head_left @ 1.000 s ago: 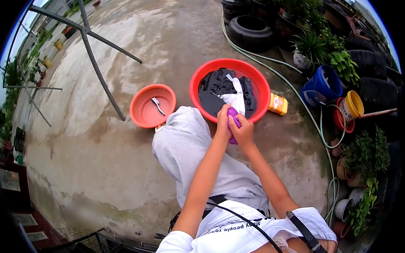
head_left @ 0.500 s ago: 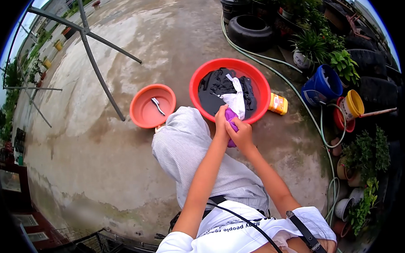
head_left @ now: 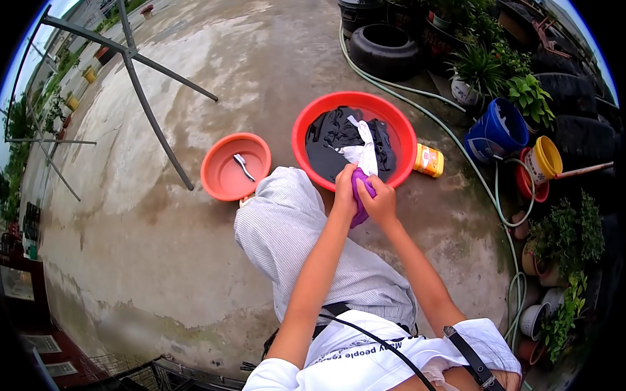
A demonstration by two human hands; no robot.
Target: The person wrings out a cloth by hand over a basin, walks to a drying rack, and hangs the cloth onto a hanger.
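Observation:
A bunched purple cloth [head_left: 358,197] is gripped between my two hands at the near rim of the large red basin [head_left: 409,138]. My left hand [head_left: 344,189] closes on its left side, and my right hand [head_left: 380,199] is wrapped round its right side. Inside the basin, dark clothes [head_left: 338,129] lie in dark water, with a white cloth [head_left: 362,152] on top reaching toward my hands. A smaller orange basin [head_left: 216,186] to the left holds a brush [head_left: 244,167] with a white head.
A yellow container [head_left: 430,161] stands against the red basin's right side. Beyond it run a green hose [head_left: 456,154], a blue bucket [head_left: 495,130], a yellow bucket [head_left: 544,160] and potted plants. A black tire [head_left: 386,49] lies behind. Metal poles [head_left: 148,105] stand at the upper left.
My hands have shifted slightly on the purple cloth, and its bunched shape differs a little. The view has tilted very slightly. Both basins and their contents look the same.

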